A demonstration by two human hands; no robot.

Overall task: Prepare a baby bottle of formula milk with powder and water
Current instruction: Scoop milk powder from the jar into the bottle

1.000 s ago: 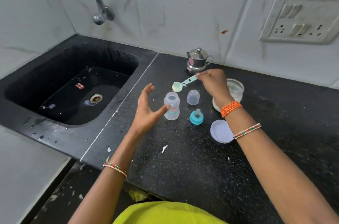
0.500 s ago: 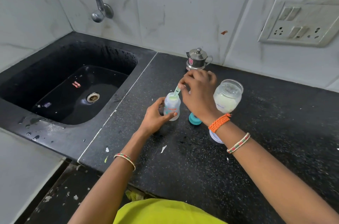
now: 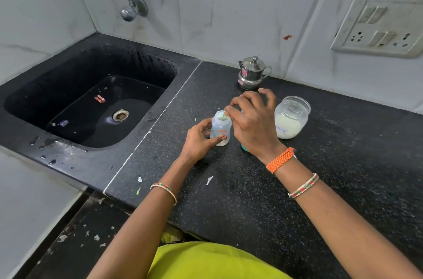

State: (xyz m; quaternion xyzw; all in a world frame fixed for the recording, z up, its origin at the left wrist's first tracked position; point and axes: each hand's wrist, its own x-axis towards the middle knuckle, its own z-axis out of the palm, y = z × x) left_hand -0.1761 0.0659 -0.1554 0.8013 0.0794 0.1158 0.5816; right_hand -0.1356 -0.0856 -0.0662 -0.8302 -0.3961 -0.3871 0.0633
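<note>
Right of the black stone sink point(image 3: 91, 104), on the speckled black desk point(image 3: 251, 198), a left hand point(image 3: 201, 141) has its grip clamped around a small clear plastic baby bottle point(image 3: 220, 128) while the right hand point(image 3: 254, 125) pinches a pale green scoop point(image 3: 222, 116) at its mouth.

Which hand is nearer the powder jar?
Right. The right hand is beside the powder jar, just left of it, over the bottle. The left hand grips the bottle, farther left.

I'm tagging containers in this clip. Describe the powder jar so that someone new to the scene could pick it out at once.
Start at the black sink and move right across the dark speckled countertop, past the baby bottle between the hands. The powder jar stands just right of the right hand. Unlike the steel pot behind, it is clear, lidless and partly filled with white powder.
</note>
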